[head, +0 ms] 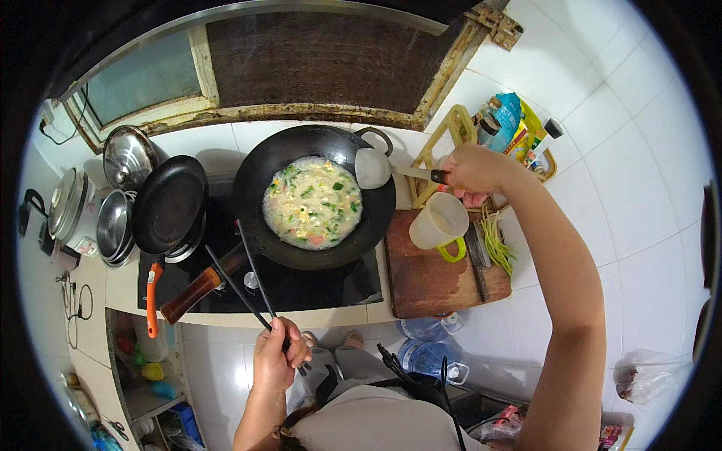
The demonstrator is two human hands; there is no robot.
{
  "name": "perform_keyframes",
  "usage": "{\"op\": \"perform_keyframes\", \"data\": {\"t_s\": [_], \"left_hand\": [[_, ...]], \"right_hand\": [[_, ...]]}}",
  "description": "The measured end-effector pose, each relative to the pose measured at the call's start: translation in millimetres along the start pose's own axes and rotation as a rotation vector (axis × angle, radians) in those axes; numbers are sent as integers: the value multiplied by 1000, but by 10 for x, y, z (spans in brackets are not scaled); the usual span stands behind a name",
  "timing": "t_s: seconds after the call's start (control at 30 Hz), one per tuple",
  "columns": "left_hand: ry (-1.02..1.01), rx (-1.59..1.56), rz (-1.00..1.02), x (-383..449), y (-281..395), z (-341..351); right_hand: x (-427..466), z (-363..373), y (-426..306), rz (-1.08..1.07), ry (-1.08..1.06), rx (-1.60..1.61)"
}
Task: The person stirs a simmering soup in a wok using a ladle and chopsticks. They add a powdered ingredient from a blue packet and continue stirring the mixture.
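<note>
My left hand (280,352) holds a pair of dark chopsticks (240,287), their tips spread apart near the wok's wooden handle (192,294). A large black wok (316,262) sits on the black glass hob (344,287). Inside it is a pale, bubbling soup (313,203) with green leaves, egg-like flecks and pinkish bits. My right hand (471,175) grips the dark handle end of a metal wok spatula (373,168), whose blade hangs over the wok's right side. Below that hand, a translucent plastic jug (439,220) with a green handle stands on the wooden chopping board (414,276).
A frying pan (171,203) with an orange handle rests on the left burner. Metal bowls (114,225) and a rice cooker (73,208) are further left. A cleaver (478,265) and green stalks (496,242) lie on the board. Behind are a seasoning rack (440,149) and a window.
</note>
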State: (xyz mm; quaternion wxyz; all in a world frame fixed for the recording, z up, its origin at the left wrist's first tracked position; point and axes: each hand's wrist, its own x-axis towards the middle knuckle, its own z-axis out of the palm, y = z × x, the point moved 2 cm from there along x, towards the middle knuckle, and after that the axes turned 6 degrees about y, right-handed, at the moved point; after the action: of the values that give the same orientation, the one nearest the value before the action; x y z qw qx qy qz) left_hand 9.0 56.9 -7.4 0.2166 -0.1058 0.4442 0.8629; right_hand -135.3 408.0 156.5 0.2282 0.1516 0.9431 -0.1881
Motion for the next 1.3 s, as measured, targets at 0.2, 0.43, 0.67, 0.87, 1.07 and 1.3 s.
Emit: {"op": "perform_keyframes", "data": {"t_s": [0.2,0.43,0.67,0.87,1.07,1.3], "left_hand": [[10,-26,-4,-36,82,-84],[40,5,-15,-59,135,-172],[24,14,-5,-28,140,-140],[0,32,-4,15,149,-27],[17,12,-6,8,112,-41],[-1,27,-14,14,51,22]], "right_hand": [[490,151,6,127,-197,392],[680,539,-164,-145,-127,385],[-113,754,-586,-561,324,-279],[-1042,775,-428,-791,643,-602],[-1606,669,-382,-650,489,-710],[-1197,934,-341,-673,481,-704]]}}
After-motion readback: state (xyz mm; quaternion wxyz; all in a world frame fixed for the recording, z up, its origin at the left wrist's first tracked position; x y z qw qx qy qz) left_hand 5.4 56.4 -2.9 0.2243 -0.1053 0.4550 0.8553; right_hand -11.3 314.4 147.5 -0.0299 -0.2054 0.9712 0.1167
